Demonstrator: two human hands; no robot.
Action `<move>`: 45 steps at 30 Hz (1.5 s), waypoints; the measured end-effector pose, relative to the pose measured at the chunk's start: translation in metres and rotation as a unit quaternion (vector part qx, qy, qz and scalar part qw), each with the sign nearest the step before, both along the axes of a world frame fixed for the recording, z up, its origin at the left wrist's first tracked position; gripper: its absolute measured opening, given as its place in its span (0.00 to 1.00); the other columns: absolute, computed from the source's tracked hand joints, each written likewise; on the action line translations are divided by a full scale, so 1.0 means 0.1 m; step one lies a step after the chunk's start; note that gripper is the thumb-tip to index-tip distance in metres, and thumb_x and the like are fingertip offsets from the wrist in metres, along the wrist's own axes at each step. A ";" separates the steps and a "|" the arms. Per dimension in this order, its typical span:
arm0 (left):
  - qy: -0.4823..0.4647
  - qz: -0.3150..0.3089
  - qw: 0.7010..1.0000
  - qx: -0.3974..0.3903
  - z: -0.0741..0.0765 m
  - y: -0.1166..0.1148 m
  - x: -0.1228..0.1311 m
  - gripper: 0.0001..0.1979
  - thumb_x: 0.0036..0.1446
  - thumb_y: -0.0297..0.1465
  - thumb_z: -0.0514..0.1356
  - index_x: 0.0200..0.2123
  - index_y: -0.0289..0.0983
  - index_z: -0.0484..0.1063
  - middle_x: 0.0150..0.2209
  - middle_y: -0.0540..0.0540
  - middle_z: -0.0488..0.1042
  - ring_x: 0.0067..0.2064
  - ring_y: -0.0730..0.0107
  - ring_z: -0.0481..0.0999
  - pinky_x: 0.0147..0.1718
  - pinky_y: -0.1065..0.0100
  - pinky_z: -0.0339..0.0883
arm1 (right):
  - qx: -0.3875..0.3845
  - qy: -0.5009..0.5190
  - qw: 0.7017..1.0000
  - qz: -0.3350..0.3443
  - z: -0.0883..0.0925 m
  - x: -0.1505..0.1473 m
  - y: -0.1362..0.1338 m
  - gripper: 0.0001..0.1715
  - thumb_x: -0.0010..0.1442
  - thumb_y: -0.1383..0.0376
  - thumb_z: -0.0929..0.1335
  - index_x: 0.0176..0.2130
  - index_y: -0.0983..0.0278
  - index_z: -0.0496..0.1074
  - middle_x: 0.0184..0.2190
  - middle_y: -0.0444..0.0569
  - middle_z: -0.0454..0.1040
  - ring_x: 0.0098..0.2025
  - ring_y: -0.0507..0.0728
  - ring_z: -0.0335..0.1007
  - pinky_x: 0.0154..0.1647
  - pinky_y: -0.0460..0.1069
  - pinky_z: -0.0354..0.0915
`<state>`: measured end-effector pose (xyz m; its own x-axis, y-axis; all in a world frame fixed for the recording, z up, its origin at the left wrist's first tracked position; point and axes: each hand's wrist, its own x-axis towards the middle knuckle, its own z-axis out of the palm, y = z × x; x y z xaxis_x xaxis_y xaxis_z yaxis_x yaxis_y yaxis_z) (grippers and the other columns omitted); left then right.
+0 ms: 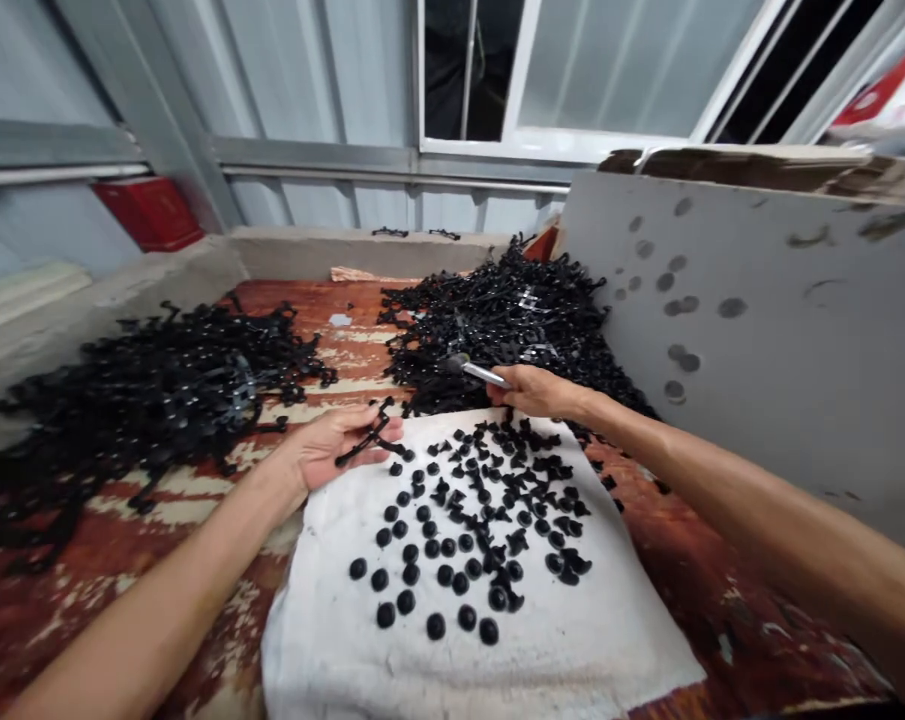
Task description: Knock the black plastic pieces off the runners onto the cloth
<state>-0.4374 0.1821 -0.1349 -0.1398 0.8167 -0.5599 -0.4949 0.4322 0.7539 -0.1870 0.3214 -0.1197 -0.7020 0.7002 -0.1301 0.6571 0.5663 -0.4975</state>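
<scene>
Left of a white cloth (572, 640), a heap (174, 370) of black parts lies on a worn red surface (358, 358), while at the cloth's far left corner a person's left hand (332, 445) holds one branched part (375, 438), which could slip if the seemingly light hold loosens. Small black pieces (436, 627) sit loose across the cloth and might scatter if a wrist tugs the fabric; at its far edge, the right hand (538, 390) grips a metal-handled tool (486, 375), whose head could snag the tangled second heap (504, 310) beyond the cloth.
</scene>
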 end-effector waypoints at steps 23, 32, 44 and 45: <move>0.175 -0.130 0.976 0.020 0.09 -1.34 0.04 0.26 0.34 0.47 0.75 0.25 0.31 0.72 0.26 0.44 0.77 0.15 0.81 0.63 0.09 0.80 0.50 | -0.286 0.232 0.911 -0.184 0.08 0.59 -1.96 0.30 0.50 0.38 0.69 0.39 0.59 0.68 0.21 0.40 0.61 0.19 0.48 0.52 0.15 0.43 0.51; 0.207 -0.112 0.971 -0.033 -0.06 -1.51 0.21 0.28 0.32 0.48 0.73 0.25 0.32 0.69 0.24 0.45 0.75 0.15 0.84 0.60 0.12 0.80 0.43 | -0.355 0.239 0.847 -0.315 -0.41 0.96 -2.41 0.38 0.47 0.38 0.72 0.48 0.58 0.73 0.26 0.44 0.68 0.24 0.51 0.63 0.20 0.42 0.61; 0.227 -0.086 0.969 -0.041 -0.11 -1.51 0.22 0.18 0.44 0.41 0.71 0.22 0.33 0.70 0.23 0.46 0.73 0.19 0.79 0.65 0.16 0.78 0.46 | -0.372 0.270 0.817 -0.349 -0.52 0.92 -2.45 0.41 0.42 0.38 0.74 0.48 0.60 0.71 0.20 0.40 0.68 0.17 0.46 0.54 0.17 0.41 0.53; 0.228 -0.089 0.969 -0.042 -0.12 -1.51 0.21 0.18 0.44 0.41 0.70 0.22 0.33 0.70 0.23 0.46 0.73 0.19 0.80 0.64 0.15 0.78 0.46 | -0.373 0.270 0.814 -0.353 -0.52 0.91 -2.45 0.43 0.40 0.37 0.74 0.47 0.60 0.70 0.20 0.40 0.67 0.17 0.46 0.54 0.17 0.41 0.52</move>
<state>-0.4160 0.0314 -0.1464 -0.2499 0.8051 -0.5379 -0.0309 0.5486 0.8355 -0.0955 0.0762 -0.1712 -0.2543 0.8218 -0.5099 0.2585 -0.4503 -0.8546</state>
